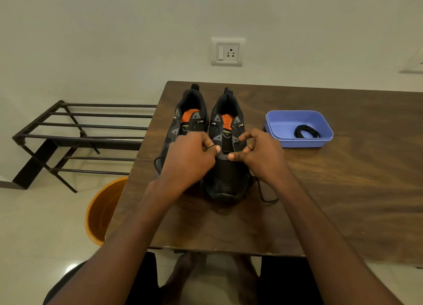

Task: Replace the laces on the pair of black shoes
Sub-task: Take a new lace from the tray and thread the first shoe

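Both forearms reach forward from the bottom edge over the wooden table (343,190). Off the table's left side stand a dark metal rack (75,133) and an orange bucket (100,213) on the floor. Two black shoes sit side by side, toes toward the person: the left shoe (190,112) is partly hidden behind the left hand (190,160), whose curled fingers pinch a black lace (209,147) beside the right shoe (226,179). That shoe lies between the hands. Across its tongue, the right hand (258,153) curls its fingers at the eyelets, thumb tip nearly meeting the left thumb; a lace end trails on the table below it. Further right, a blue tray (281,121) holds a coiled lace (306,132).
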